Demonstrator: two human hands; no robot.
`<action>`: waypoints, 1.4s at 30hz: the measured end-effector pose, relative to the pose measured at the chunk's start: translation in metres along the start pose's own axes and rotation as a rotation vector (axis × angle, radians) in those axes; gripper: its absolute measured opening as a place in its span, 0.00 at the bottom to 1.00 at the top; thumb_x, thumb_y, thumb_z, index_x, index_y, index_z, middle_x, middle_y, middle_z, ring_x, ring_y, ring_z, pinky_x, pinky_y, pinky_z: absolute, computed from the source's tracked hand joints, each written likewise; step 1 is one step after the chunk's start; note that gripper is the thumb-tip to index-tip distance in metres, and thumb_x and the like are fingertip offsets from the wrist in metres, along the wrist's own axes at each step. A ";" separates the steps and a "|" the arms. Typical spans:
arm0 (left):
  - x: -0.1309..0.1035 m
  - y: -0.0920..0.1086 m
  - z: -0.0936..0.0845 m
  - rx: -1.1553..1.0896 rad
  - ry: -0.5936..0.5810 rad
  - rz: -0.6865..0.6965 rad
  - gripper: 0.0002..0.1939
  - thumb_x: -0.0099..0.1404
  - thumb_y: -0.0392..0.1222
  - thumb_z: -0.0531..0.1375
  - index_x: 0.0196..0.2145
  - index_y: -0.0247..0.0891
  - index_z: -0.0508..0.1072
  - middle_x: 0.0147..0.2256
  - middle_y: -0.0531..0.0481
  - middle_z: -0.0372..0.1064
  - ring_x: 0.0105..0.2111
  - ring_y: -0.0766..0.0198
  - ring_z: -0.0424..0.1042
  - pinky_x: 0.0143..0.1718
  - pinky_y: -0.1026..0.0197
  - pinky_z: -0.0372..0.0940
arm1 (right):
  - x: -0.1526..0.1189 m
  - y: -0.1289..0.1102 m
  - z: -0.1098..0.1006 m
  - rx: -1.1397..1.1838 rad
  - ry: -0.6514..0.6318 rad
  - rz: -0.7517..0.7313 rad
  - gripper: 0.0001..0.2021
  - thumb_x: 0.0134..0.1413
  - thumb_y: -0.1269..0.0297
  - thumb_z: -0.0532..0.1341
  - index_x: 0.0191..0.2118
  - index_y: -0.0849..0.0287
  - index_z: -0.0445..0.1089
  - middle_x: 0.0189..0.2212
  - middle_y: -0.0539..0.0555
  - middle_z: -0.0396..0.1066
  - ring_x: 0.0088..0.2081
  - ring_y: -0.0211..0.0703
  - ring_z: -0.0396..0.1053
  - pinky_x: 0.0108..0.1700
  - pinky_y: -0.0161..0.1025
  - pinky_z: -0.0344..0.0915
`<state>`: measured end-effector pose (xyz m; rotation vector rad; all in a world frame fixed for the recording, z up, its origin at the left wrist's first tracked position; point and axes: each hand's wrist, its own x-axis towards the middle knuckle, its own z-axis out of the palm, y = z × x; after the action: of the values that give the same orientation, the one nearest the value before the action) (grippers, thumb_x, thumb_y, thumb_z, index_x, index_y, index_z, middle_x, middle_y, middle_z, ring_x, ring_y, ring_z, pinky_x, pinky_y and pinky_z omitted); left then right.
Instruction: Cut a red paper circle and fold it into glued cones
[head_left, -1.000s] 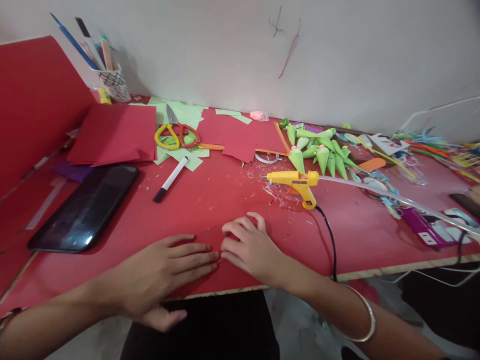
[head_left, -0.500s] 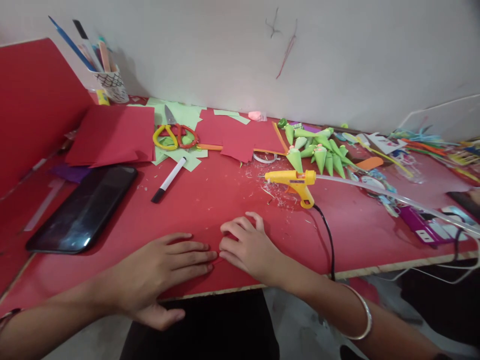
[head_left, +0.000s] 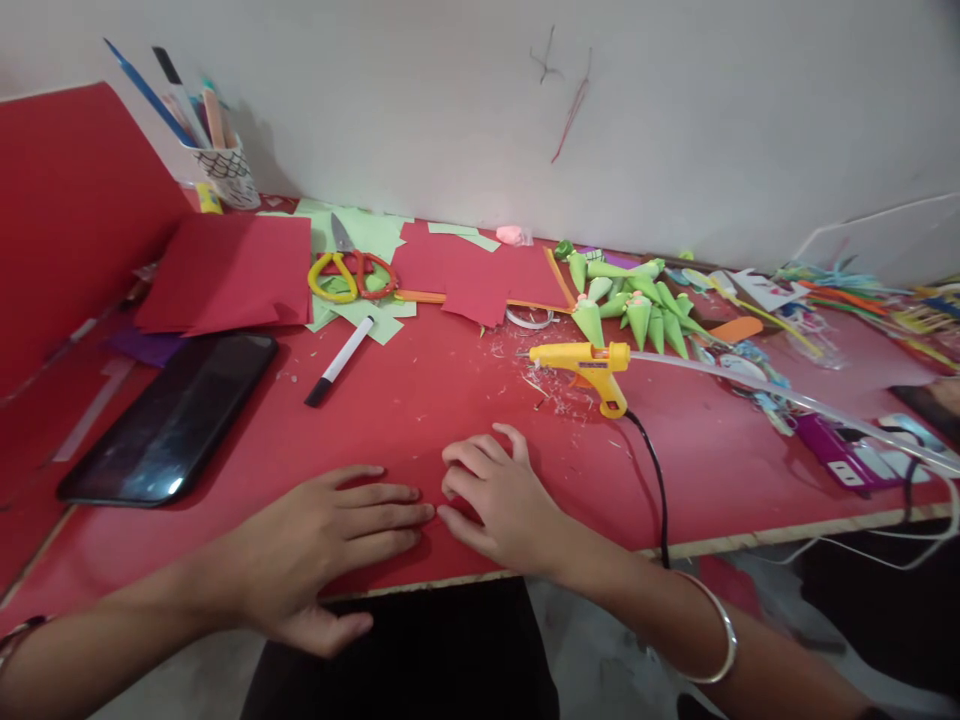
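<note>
My left hand (head_left: 330, 530) lies flat on the red tabletop near its front edge, fingers stretched out and thumb hanging over the edge. Just beside its fingertips is my right hand (head_left: 499, 500), resting on the table with bent fingers spread apart. I see nothing held in either hand; whatever may lie under the fingers is hidden, red on red. Beyond the right hand lies a yellow glue gun (head_left: 581, 365) with a long clear glue stick (head_left: 720, 370) in its back. A white marker with a black cap (head_left: 341, 360) lies beyond the left hand.
At the left are a black phone (head_left: 172, 420) and a stack of red paper (head_left: 232, 270). Scissors (head_left: 352, 275) rest on green paper scraps (head_left: 382, 325) near the wall. Several green paper cones (head_left: 637, 310) sit at the back, and a purple power strip (head_left: 840, 450) at the right.
A small red sliver seen between the fingertips before no longer shows. The right hand's fingers have shifted slightly, with thumb and fingers farther apart. The left hand stays put.
</note>
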<state>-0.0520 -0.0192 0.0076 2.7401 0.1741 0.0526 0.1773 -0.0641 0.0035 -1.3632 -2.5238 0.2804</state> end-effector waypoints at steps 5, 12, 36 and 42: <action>0.000 -0.001 0.002 0.006 0.012 -0.003 0.33 0.54 0.46 0.55 0.57 0.42 0.54 0.55 0.49 0.59 0.55 0.56 0.57 0.56 0.52 0.51 | 0.002 -0.006 0.002 0.045 0.037 0.051 0.13 0.48 0.53 0.58 0.31 0.59 0.64 0.41 0.52 0.66 0.44 0.43 0.59 0.55 0.51 0.37; -0.003 0.000 0.004 -0.014 -0.004 -0.030 0.34 0.53 0.46 0.55 0.58 0.43 0.53 0.56 0.51 0.57 0.55 0.56 0.57 0.56 0.52 0.50 | 0.001 0.001 0.001 0.077 0.043 0.088 0.12 0.44 0.54 0.60 0.30 0.57 0.63 0.41 0.51 0.65 0.44 0.42 0.59 0.55 0.49 0.39; -0.001 0.002 0.002 -0.045 0.016 -0.039 0.33 0.53 0.41 0.55 0.58 0.45 0.54 0.56 0.53 0.58 0.55 0.57 0.57 0.57 0.54 0.50 | -0.036 0.019 -0.009 -0.073 0.101 0.088 0.15 0.58 0.69 0.48 0.49 0.56 0.62 0.48 0.55 0.64 0.50 0.43 0.59 0.56 0.49 0.41; -0.006 0.001 0.011 0.010 0.034 -0.073 0.35 0.53 0.44 0.56 0.59 0.44 0.52 0.57 0.49 0.56 0.55 0.56 0.58 0.56 0.53 0.52 | -0.038 0.001 -0.010 -0.064 -0.221 -0.137 0.28 0.59 0.48 0.41 0.62 0.56 0.43 0.62 0.54 0.43 0.62 0.44 0.37 0.59 0.53 0.35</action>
<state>-0.0577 -0.0251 -0.0018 2.7417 0.2849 0.0779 0.2012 -0.0946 0.0080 -1.2346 -2.8154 0.3423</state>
